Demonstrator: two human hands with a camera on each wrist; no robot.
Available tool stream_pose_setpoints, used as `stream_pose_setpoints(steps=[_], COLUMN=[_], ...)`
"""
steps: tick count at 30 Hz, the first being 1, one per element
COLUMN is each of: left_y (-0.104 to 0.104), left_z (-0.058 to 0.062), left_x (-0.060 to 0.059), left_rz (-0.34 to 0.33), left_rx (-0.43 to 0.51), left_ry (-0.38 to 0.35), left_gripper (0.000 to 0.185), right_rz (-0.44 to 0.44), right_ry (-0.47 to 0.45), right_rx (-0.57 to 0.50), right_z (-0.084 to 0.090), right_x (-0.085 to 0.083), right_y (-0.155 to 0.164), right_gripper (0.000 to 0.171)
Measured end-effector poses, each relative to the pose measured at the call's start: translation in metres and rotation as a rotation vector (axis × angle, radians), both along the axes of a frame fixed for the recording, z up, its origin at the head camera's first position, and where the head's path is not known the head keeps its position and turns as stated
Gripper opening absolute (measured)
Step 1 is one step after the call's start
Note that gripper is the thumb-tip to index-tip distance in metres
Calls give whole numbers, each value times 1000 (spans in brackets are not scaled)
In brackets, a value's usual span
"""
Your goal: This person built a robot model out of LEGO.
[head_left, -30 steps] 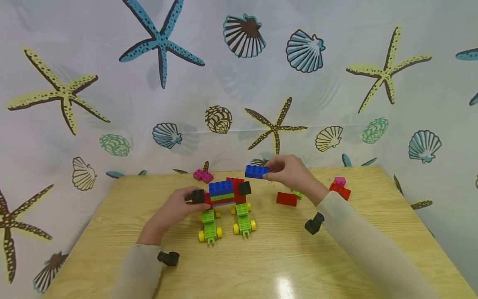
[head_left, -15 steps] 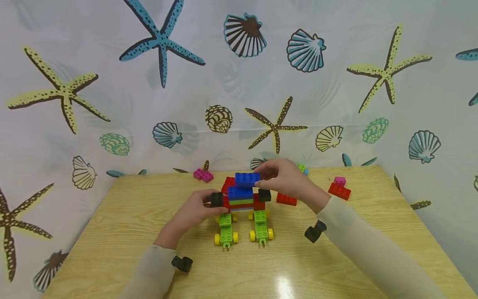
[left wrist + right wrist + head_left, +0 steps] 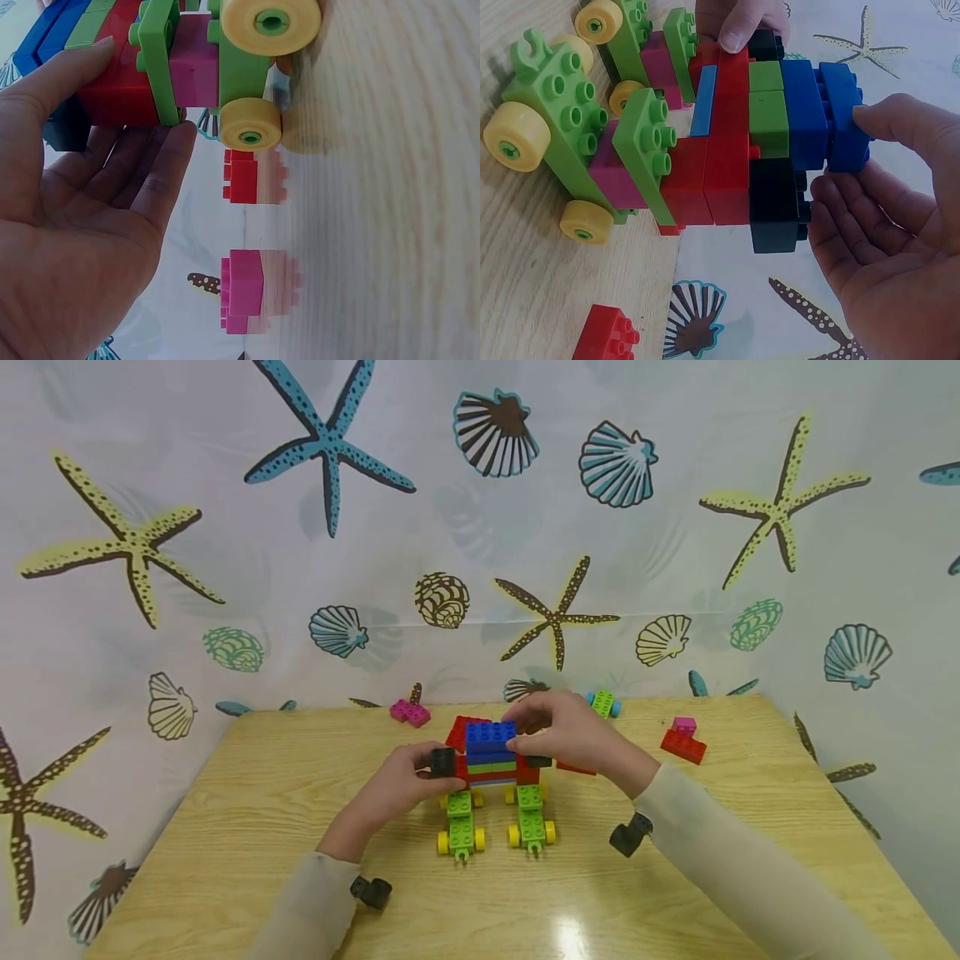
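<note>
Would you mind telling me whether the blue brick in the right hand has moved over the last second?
Yes. The blue brick has come down and leftward, away from the red brick near the table edge, onto the toy car.

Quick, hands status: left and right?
Left hand: gripping the brick model by its side.
Right hand: pinching the top blue brick.

long cream sleeves [image 3: 720, 852], bare hands [image 3: 577, 735]

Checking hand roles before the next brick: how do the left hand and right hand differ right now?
The left hand grips the black brick at the model's side; the right hand holds the blue brick on top. The left sits lower, the right higher. Both touch the same brick model.
</note>
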State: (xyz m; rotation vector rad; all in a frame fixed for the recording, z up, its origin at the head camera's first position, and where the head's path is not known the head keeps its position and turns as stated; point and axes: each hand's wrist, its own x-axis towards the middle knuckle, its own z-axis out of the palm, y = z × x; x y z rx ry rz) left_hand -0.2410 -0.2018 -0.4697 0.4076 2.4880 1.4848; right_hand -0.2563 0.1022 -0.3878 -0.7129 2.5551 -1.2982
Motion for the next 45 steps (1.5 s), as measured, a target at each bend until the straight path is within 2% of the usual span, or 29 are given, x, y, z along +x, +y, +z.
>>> stream_pose_setpoints(steps=[9, 17, 27, 45], left_y=[1, 0, -2, -1], left_z=[1, 0, -3, 0], left_x=[1, 1, -1, 0], left_rz=[0, -9, -10, -10], left_rx=[-16, -9, -15, -30], left_ry=[8, 10, 14, 17], left_gripper=[45, 44, 45, 47], right_rz=[23, 68, 105, 80], right_ry=[10, -18, -9, -45], right_rx=[25, -11, -28, -36], right_z=[-1, 3, -2, -11], right_x=[0, 0, -4, -9], right_y=[1, -7, -22, -24], right_gripper=[41, 54, 39, 35])
